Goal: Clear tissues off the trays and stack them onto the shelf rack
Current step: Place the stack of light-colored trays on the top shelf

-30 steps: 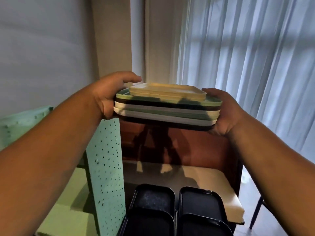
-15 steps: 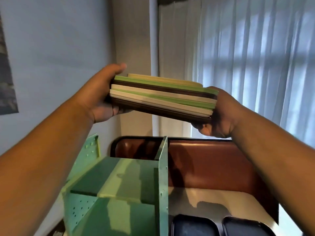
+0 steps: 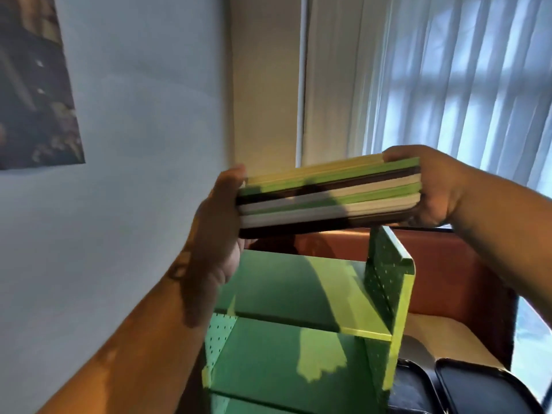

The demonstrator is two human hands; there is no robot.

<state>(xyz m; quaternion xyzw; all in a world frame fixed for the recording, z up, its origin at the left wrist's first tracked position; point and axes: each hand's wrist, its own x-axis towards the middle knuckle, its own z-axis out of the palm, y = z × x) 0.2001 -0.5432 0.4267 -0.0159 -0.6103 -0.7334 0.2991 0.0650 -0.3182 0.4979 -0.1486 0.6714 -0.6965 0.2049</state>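
Hands [image 3: 218, 231] [image 3: 433, 189] gripping tray stack [image 3: 328, 195], seemingly above rack [image 3: 298, 294]

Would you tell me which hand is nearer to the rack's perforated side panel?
The right hand. It grips the tray stack at its right end, just above the perforated side panel; the left hand holds the opposite end, across the rack's width.

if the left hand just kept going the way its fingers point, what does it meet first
Likely the pale wall behind the stack of trays; the left hand points up and away over the green shelf rack. Depth is unclear.
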